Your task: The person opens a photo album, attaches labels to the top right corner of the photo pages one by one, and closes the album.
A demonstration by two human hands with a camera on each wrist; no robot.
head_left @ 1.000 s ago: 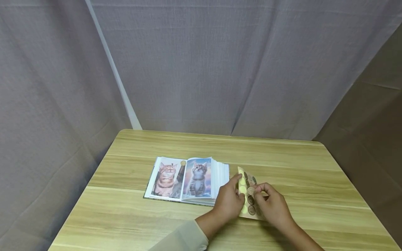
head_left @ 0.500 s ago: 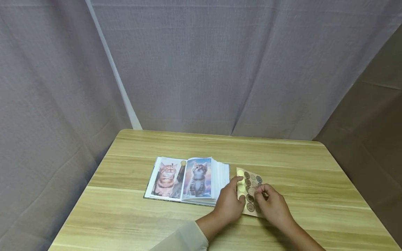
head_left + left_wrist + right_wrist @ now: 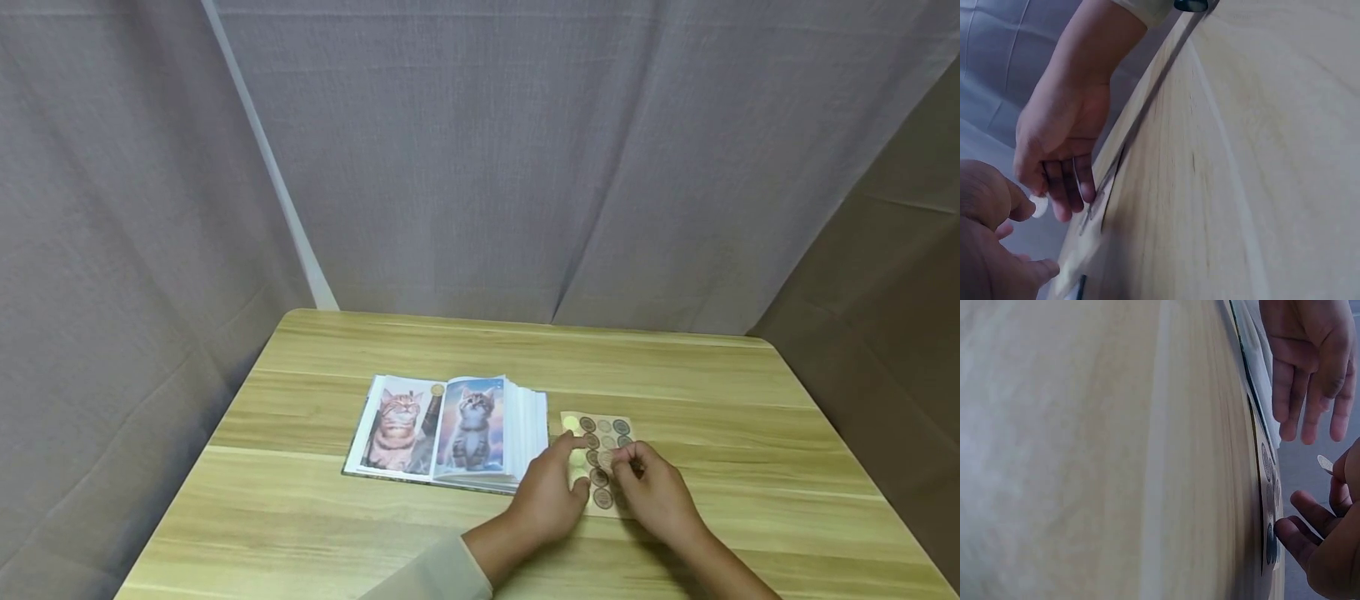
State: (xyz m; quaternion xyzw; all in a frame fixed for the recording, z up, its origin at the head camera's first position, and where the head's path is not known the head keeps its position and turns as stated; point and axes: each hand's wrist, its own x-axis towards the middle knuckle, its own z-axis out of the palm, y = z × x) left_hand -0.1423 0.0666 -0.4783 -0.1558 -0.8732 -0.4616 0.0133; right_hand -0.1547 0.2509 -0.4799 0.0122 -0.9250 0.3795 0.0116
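A tan sheet of round stickers [image 3: 597, 419] lies on the table right of an open photo album [image 3: 472, 429]. Gold, brown and pale circles stand on it in columns. My left hand [image 3: 546, 493] rests over the sheet's left side, thumb and forefinger spread; in the right wrist view the fingers of that left hand [image 3: 1310, 375] look straight and hold nothing. My right hand [image 3: 658, 493] pinches a pale round sticker [image 3: 1325, 464] between thumb and forefinger, just above the sheet. Its other fingers are loosely bent. Part of the sheet's right side is hidden beneath the right hand.
The album shows two cat pictures, with a small gold round sticker [image 3: 437, 390] at the top of the left page. Wood-patterned table [image 3: 300, 400] surrounds everything. Grey curtains [image 3: 465, 167] hang behind and at both sides.
The sticker sheet was tilted up in my left hand and has been lowered flat onto the table. My left hand has eased its hold. The right hand keeps its pinch on the sticker, barely moving.
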